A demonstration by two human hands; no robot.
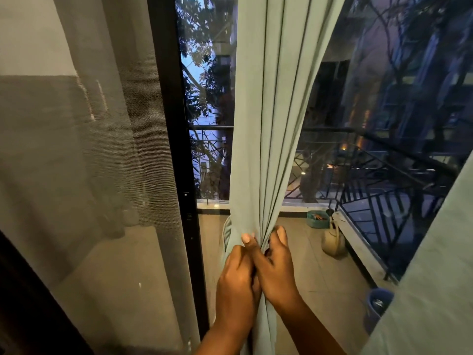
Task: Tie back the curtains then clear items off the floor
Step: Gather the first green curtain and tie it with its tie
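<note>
Curtain (266, 124): pale green, gathered into a bunch before the glass door.
Left hand (236, 280): fingers curled round the bunch.
Right hand (275, 267): pinching the folds, touching the left.
Balcony floor (320, 272): watering can (332, 242) beyond the glass.

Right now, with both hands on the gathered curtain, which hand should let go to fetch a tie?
Probably the right hand. The left hand wraps the green curtain bunch lower down, so it can keep the folds gathered. No tie is visible.
</note>
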